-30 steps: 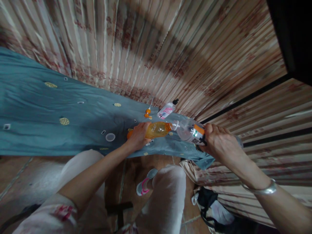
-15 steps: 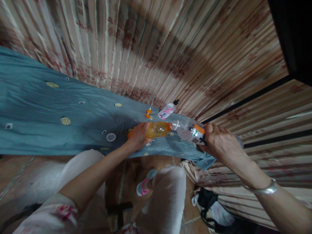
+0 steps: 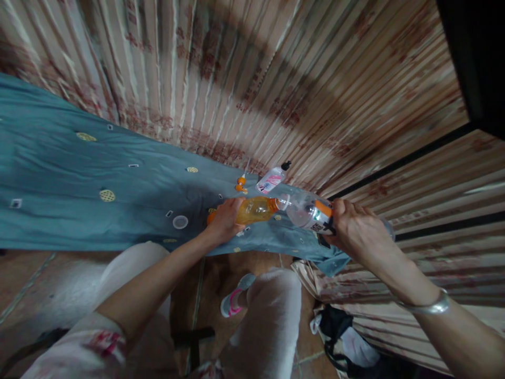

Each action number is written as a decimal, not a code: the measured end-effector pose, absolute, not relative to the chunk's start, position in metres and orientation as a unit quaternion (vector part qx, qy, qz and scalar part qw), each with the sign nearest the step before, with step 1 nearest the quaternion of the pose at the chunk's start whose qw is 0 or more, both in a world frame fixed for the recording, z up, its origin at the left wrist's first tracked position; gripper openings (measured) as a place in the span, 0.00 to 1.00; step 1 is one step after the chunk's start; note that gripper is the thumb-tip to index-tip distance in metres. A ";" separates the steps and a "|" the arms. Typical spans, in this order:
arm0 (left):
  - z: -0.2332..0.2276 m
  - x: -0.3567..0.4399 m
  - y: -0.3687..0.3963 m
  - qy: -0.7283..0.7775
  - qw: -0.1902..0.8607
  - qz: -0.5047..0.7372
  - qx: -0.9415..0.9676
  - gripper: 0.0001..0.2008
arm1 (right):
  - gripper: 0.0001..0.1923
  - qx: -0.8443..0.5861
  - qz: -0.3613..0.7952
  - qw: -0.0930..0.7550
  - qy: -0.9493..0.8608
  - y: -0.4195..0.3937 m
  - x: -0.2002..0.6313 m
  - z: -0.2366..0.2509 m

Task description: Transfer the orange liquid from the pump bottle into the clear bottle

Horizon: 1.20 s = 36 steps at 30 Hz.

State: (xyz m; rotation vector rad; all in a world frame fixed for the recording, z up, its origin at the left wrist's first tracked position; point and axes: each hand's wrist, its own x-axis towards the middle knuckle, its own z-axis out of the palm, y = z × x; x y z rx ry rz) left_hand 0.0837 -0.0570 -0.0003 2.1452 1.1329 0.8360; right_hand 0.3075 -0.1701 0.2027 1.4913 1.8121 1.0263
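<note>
My left hand (image 3: pixel 225 220) is wrapped round an orange see-through bottle (image 3: pixel 255 210), whose neck points right. My right hand (image 3: pixel 357 227) grips a clear plastic bottle (image 3: pixel 302 208) with an orange, white and black label. The clear bottle's mouth meets the orange bottle's mouth, and both bottles lie roughly in one line over the blue cloth. Whether liquid passes between them I cannot tell. Beyond them lies a clear pump bottle (image 3: pixel 271 180) with a pink print and a black top. An orange pump head (image 3: pixel 240 183) rests to its left.
A small white round cap or dish (image 3: pixel 180 222) lies on the blue patterned cloth (image 3: pixel 59 173). Pleated curtain (image 3: pixel 236 68) hangs behind and to the right, with a dark bar (image 3: pixel 402 158) across it. A black and white bag (image 3: pixel 347 337) sits on the tiled floor at the lower right.
</note>
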 end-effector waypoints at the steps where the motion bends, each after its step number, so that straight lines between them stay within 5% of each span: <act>1: 0.000 0.084 -0.057 0.424 0.284 0.313 0.801 0.35 | 0.22 0.558 0.383 0.290 0.677 -0.170 0.307 0.203; 36: 0.002 0.084 -0.058 0.433 0.291 0.313 0.793 0.36 | 0.21 0.548 0.397 0.293 0.676 -0.169 0.303 0.205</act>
